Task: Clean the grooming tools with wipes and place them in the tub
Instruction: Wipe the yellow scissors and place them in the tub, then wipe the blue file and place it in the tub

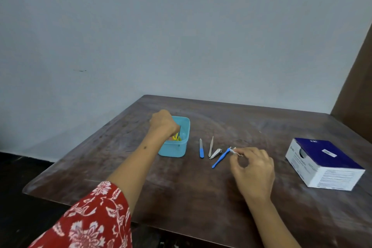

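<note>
A light blue tub [186,127] stands on the wooden table [181,183]. My left hand [164,123] reaches into the tub from above, its fingers curled around a yellow tool [177,137] that is mostly hidden inside. To the right lie a blue-handled nail file [201,150], a beige stick [210,146], a metal nail clipper [216,153] and a long blue tool [220,158]. My right hand [253,169] pinches a small white wipe [234,151] between thumb and fingertips, just right of the long blue tool's upper end.
A blue and white box [324,164] sits at the table's right side. A pale wall rises behind the table, and a brown panel [360,90] stands at the far right. The table's left edge drops to a dark floor.
</note>
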The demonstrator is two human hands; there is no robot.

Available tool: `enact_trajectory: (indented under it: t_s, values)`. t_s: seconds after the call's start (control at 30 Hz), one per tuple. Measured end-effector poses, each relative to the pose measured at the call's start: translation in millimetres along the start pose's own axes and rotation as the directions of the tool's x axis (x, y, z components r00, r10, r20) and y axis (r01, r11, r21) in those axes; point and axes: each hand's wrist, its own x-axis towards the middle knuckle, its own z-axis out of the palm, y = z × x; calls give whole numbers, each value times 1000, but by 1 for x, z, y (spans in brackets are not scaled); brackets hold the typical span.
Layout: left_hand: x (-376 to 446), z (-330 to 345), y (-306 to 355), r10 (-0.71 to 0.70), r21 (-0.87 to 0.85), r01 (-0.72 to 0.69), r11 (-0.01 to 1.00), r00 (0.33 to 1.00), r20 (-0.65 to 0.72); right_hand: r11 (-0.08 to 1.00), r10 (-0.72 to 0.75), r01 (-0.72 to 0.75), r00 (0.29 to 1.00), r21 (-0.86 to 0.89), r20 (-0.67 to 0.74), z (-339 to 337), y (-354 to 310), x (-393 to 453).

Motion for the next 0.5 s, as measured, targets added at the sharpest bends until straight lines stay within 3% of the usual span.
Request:
enact_trajectory:
  t_s: [0.17, 0.5]
  values:
    - [-1, 7, -1, -26, 85, 19, 996, 997, 79, 1000, 1, -1, 1000, 2, 17, 1, -1, 0]
    - [-11, 9, -7, 103, 233, -111, 966, 994, 43, 999, 49, -49, 998, 13, 27, 0, -1, -1]
